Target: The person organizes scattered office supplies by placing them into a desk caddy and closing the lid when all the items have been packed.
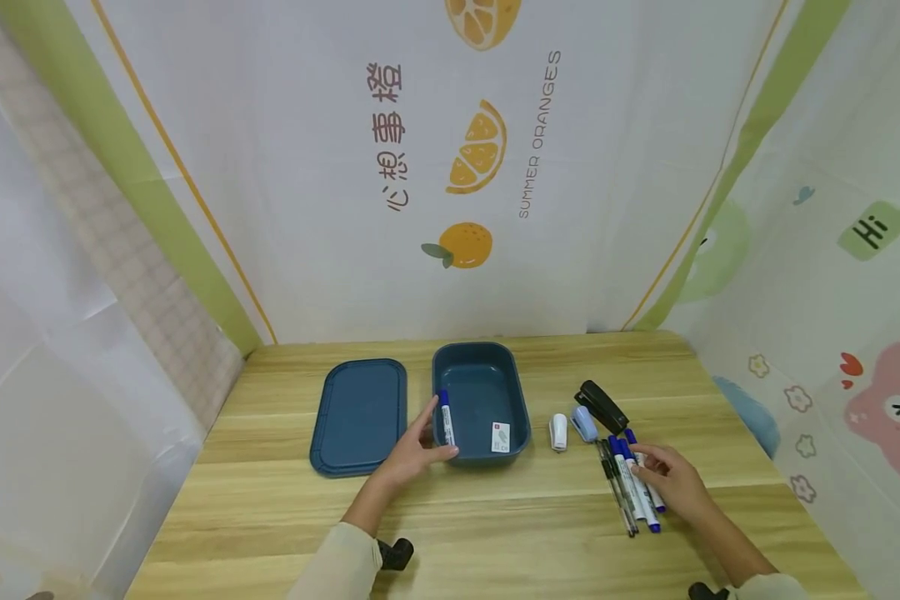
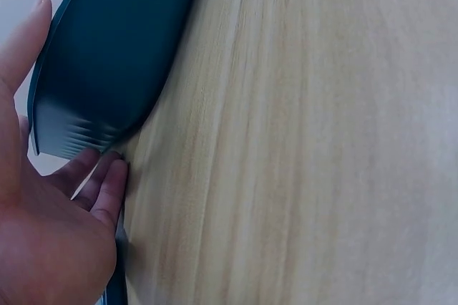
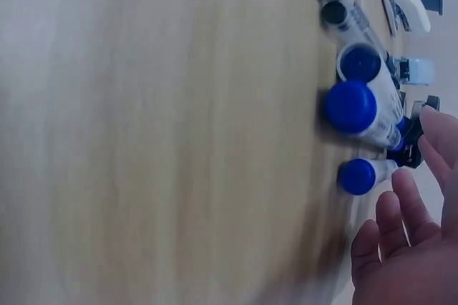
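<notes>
My left hand [image 1: 412, 457] is at the near left corner of a dark blue plastic box [image 1: 526, 408], thumb by the front rim and index finger by the left rim. Its other fingers [image 2: 111, 194] extend along the box's outer wall. Inside the box, a blue-capped whiteboard marker [image 1: 447, 423] leans along the left side. On the right, my right hand [image 1: 671, 479] reaches over a group of blue-capped markers [image 1: 630, 483], fingers relaxed and fingertips right at them. Two black-capped pens [image 1: 617, 487] lie alongside these markers.
A matching blue lid [image 1: 360, 417] lies flat left of the box. Between box and markers are a white mini stapler [image 1: 558, 432] and a light blue one [image 1: 584, 423]. A black stapler [image 1: 602, 406] lies behind the markers. A printed curtain [image 1: 307, 250] hangs behind the wooden table [image 1: 510, 533].
</notes>
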Available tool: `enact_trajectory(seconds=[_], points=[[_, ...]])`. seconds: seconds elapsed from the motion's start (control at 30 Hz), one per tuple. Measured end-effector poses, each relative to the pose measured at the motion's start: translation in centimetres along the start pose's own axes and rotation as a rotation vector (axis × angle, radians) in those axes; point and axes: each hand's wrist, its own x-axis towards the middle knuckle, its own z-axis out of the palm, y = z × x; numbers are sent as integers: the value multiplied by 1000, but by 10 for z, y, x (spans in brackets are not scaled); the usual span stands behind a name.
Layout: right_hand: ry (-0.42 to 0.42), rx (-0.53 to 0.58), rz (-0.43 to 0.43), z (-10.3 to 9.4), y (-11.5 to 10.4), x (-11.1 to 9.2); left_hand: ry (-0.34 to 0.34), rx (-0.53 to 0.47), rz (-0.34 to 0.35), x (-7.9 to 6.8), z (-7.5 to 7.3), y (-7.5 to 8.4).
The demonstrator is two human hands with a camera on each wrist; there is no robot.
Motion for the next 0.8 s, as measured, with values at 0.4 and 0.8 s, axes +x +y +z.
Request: enact_trajectory(seconds=[0.4, 0.8], points=[[-64, -13, 33, -2, 5, -1, 9, 14, -9, 0, -1, 1], [-139, -70, 72, -7, 4, 1, -6, 17, -6, 1, 0, -1]])
